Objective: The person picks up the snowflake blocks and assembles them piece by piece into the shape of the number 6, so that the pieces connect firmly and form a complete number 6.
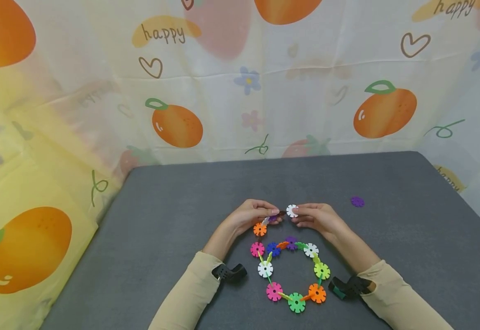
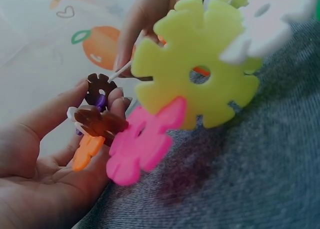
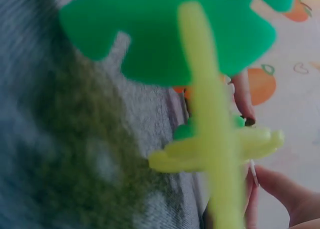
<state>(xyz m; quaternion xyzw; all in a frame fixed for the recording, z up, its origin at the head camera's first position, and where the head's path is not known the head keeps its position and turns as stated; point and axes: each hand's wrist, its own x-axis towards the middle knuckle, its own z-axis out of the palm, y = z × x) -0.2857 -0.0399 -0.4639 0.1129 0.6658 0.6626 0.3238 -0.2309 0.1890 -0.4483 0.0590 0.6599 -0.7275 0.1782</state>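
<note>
My left hand [image 1: 251, 214] pinches a dark brown notched connecting disc [image 2: 100, 89] at the end of a short chain. Below it in that chain come a purple disc [image 1: 273, 218], a white one, an orange disc [image 1: 259, 229] and a pink disc [image 1: 257, 249]. Between the right hand's [image 1: 320, 219] thumb and fingers is a white notched disc [image 1: 291, 211]. Its edge meets the brown disc's rim in the left wrist view; how deep it sits in the slot I cannot tell. Nearby yellow and green discs block much of the right wrist view.
A ring of linked coloured discs [image 1: 297, 303] lies on the grey table [image 1: 174, 220] between the forearms, joined to the short chain at its upper left. One loose purple disc [image 1: 357, 201] lies to the right. A fruit-printed cloth [image 1: 223, 114] hangs behind the table.
</note>
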